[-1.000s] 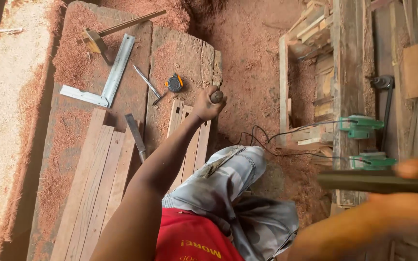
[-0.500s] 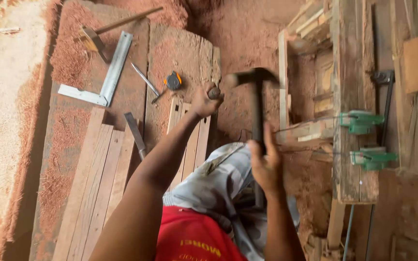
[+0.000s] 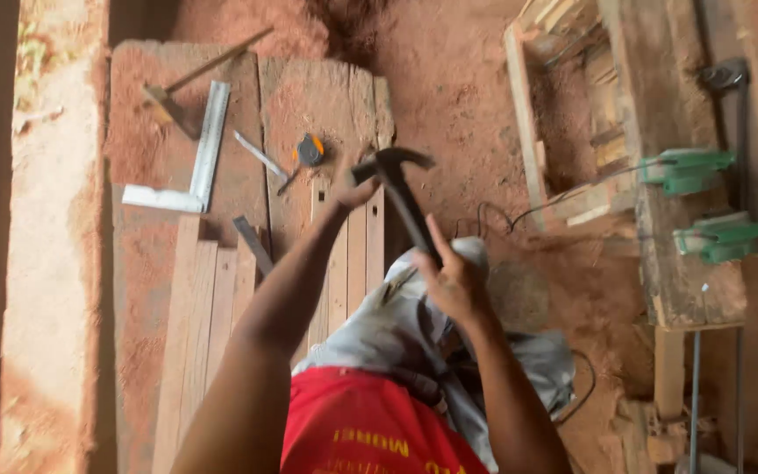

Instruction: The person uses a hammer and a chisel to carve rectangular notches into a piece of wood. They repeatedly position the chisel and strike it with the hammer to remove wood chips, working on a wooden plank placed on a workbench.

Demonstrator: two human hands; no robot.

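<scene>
hammer (image 3: 394, 175), one only, dark in head and handle, is gripped by the right hand (image 3: 454, 279) low on its handle, with the head raised above the top end of the wooden slats (image 3: 354, 263). the left hand (image 3: 357, 189) is pinched closed at the upper end of those slats, just under the hammer head; what it pinches is too small to tell.

about four narrow slats lie side by side under the left hand, and a second group of about three longer boards (image 3: 199, 333) lies further left, all on a wide dusty plank table (image 3: 142, 132) coated in red sawdust. on that table there are one metal square (image 3: 190, 167), l-shaped and silver; one second hammer (image 3: 195, 81) with a pale wooden handle near the far edge; one small round tape measure (image 3: 311, 150), orange and dark; one thin metal strip (image 3: 259, 154) beside it; and one dark flat bar (image 3: 253, 245) lying across the boards.

to the right, two green clamps (image 3: 704, 202) grip a rough wooden workbench (image 3: 686, 281). the person wears a red shirt (image 3: 370, 430) with yellow lettering across it.
</scene>
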